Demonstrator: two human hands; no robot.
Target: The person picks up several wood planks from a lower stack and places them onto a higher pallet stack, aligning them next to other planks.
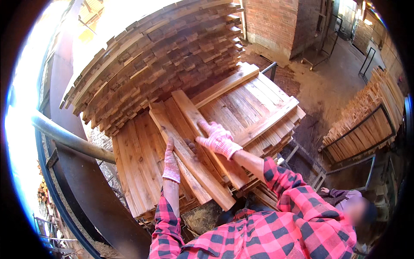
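At the far left, strong glare washes out the background, and a metal pipe [77, 136] crosses a dark metal beam [64, 82], both running into the dark lens rim. Right of them rises a tall stack of timber [168, 56], its upper left edge lost in white light. Below it, boards laid side by side [138, 164] spread out, partly covered by the loose planks. The gloved left hand [171, 162] is wrapped around the near plank [205, 175], thumb along its left edge and darkened fingertips showing past its other side; the palm is hidden. That plank lies slantwise over the boards, its lower end close to the plaid shirt. The gloved right hand [217, 139] lies across the farther plank [186, 107], just beside the first, its fingers spread toward the left edge; whether they grip underneath I cannot tell. Further right, a pile of boards [241, 103] carries two crosspieces, its near side partly behind the right forearm. Beyond are a brick wall [271, 21], cut off above, and upright wood pieces in a dark frame [362, 129]. Lower right, another person [345, 200] is blurred and partly blocked by the plaid sleeve.
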